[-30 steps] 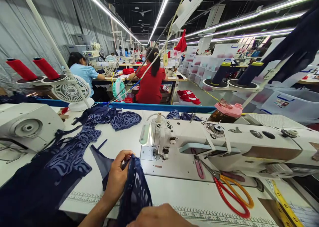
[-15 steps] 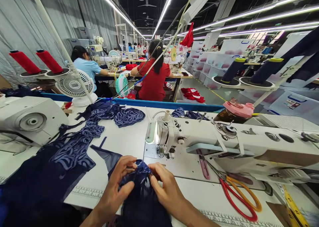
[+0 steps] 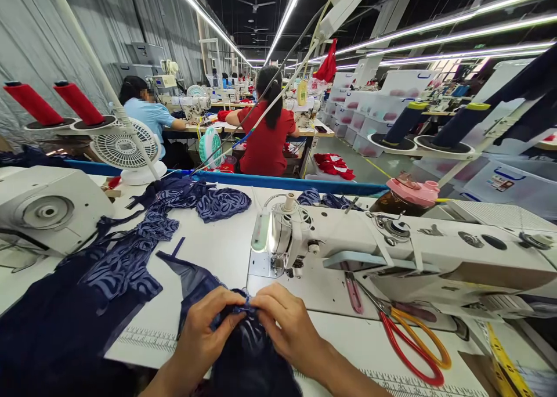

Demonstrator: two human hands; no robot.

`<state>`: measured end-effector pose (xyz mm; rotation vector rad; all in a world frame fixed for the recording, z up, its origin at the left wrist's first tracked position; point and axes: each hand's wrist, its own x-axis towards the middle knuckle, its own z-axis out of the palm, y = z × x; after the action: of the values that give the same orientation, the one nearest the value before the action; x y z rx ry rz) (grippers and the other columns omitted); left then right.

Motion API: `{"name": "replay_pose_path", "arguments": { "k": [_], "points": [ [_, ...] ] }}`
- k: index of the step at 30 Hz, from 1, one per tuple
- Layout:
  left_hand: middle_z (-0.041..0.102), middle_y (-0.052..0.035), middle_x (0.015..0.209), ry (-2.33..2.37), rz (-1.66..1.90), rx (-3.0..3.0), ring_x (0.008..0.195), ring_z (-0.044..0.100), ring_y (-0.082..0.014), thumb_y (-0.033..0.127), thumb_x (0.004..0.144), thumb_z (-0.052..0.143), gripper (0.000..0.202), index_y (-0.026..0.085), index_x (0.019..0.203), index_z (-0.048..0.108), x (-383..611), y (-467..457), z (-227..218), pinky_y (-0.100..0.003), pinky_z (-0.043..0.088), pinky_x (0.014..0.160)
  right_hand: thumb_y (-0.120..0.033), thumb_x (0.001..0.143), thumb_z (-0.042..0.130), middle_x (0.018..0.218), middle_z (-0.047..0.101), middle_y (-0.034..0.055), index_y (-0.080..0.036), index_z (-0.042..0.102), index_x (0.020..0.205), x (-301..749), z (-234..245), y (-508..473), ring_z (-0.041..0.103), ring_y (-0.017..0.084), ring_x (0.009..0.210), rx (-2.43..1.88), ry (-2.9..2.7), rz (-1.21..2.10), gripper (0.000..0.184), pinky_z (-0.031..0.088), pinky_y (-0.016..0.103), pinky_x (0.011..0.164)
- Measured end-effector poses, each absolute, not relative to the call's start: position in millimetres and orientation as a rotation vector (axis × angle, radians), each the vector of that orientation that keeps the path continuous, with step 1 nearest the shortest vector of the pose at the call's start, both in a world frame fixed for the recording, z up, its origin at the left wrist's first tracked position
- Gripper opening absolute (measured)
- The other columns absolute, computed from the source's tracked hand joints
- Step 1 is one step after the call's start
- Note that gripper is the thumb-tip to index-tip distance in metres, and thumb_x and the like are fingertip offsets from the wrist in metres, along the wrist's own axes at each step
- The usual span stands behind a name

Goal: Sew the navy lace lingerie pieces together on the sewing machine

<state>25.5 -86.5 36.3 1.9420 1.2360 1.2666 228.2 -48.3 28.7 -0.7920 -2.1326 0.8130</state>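
Observation:
A navy lace and mesh garment piece [image 3: 252, 356] hangs over the table's front edge, its upper edge pinched between both my hands. My left hand [image 3: 209, 324] is closed on that edge, thumb below and fingers above. Close beside it, fingertips almost meeting, my right hand [image 3: 285, 321] grips the same edge. A sheer navy strip [image 3: 194, 275] spreads on the table to the left of the hands. Just beyond them stands a white sewing machine [image 3: 348, 240], its needle area [image 3: 278, 263] lit and bare of cloth.
More navy patterned lace fabric [image 3: 130, 257] is heaped to the left. Red-and-orange-handled scissors [image 3: 413, 342] and a pink-handled tool [image 3: 353, 292] lie right. A yellow tape measure [image 3: 505, 362] is near the right edge. A pink-lidded jug [image 3: 411, 194] stands behind the machine. Two co-workers sit ahead.
My left hand's fingers and thumb have closed from a loose, parted pose onto the fabric edge. Both hands have drawn together, and the edge is now folded between them.

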Motion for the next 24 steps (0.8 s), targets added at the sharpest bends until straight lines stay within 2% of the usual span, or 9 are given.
{"name": "replay_pose_path", "arguments": {
  "k": [2,4,8,12,15,17,20,22,24],
  "points": [
    [0.066,0.0013,0.09,1.236,1.275,1.949,0.084,0.064,-0.0107,0.017,0.094,0.058,0.013,0.024,0.102,0.065,26,-87,35,-0.018,0.051,0.075,-0.028,0.099,0.045,0.081,0.058,0.0029,-0.019,0.061,0.087,226,30,-47,0.053,0.016,0.077,-0.899,-2.026,0.976,0.022,0.041,0.027,0.07],
    [0.067,0.0007,0.093,1.238,1.268,1.963,0.087,0.065,-0.0112,0.017,0.095,0.056,0.015,0.024,0.105,0.065,26,-88,35,-0.019,0.052,0.078,-0.036,0.099,0.047,0.076,0.056,0.0018,-0.019,0.061,0.079,224,31,-45,0.051,0.014,0.073,-0.967,-1.917,1.131,0.03,0.04,0.025,0.065],
    [0.067,0.0,0.093,1.271,1.258,1.972,0.087,0.064,-0.0121,0.018,0.096,0.055,0.014,0.024,0.103,0.065,25,-88,39,-0.02,0.052,0.078,-0.039,0.095,0.055,0.081,0.061,0.0022,-0.019,0.068,0.084,222,30,-44,0.054,0.015,0.077,-0.949,-1.808,1.262,0.026,0.04,0.025,0.068],
    [0.065,-0.0017,0.093,1.349,1.22,2.042,0.087,0.063,-0.0135,0.018,0.097,0.052,0.013,0.023,0.101,0.064,25,-88,41,-0.022,0.052,0.075,-0.045,0.09,0.062,0.076,0.059,0.0009,-0.018,0.069,0.084,221,28,-41,0.049,0.013,0.07,-0.984,-1.601,1.507,0.028,0.038,0.024,0.063],
    [0.061,-0.0074,0.111,1.469,1.318,2.347,0.107,0.059,-0.0206,0.015,0.095,0.054,0.021,0.023,0.111,0.064,29,-92,38,-0.036,0.049,0.094,-0.045,0.087,0.065,0.073,0.057,-0.0001,-0.017,0.068,0.081,217,28,-38,0.048,0.013,0.069,-0.974,-1.494,1.61,0.029,0.037,0.024,0.063],
    [0.06,-0.0092,0.117,1.484,1.326,2.652,0.115,0.055,-0.0245,0.013,0.092,0.06,0.027,0.022,0.116,0.064,34,-96,35,-0.049,0.037,0.108,-0.043,0.086,0.065,0.075,0.058,0.0003,-0.016,0.068,0.08,213,28,-37,0.049,0.013,0.071,-0.952,-1.489,1.622,0.028,0.038,0.025,0.066],
    [0.066,-0.0062,0.101,1.424,1.104,3.038,0.105,0.059,-0.0212,0.007,0.09,0.062,0.021,0.014,0.109,0.066,41,-98,29,-0.058,0.018,0.116,-0.041,0.084,0.066,0.074,0.058,0.0002,-0.015,0.066,0.077,209,26,-35,0.049,0.013,0.071,-0.979,-1.48,1.605,0.027,0.039,0.026,0.068],
    [0.065,-0.0028,0.085,1.46,0.957,3.14,0.092,0.061,-0.0173,0.002,0.09,0.056,0.016,0.012,0.097,0.066,43,-97,25,-0.059,0.016,0.116,-0.043,0.082,0.066,0.068,0.053,-0.0014,-0.016,0.062,0.073,207,24,-32,0.045,0.012,0.066,-1.069,-1.392,1.56,0.029,0.037,0.025,0.064],
    [0.063,-0.002,0.079,1.521,0.946,3.118,0.083,0.061,-0.0158,0.0,0.092,0.051,0.018,0.012,0.091,0.065,44,-96,22,-0.058,0.02,0.114,-0.046,0.081,0.065,0.066,0.049,-0.0024,-0.016,0.058,0.07,206,21,-30,0.042,0.012,0.065,-1.132,-1.301,1.522,0.032,0.036,0.025,0.063]
  ]
}}
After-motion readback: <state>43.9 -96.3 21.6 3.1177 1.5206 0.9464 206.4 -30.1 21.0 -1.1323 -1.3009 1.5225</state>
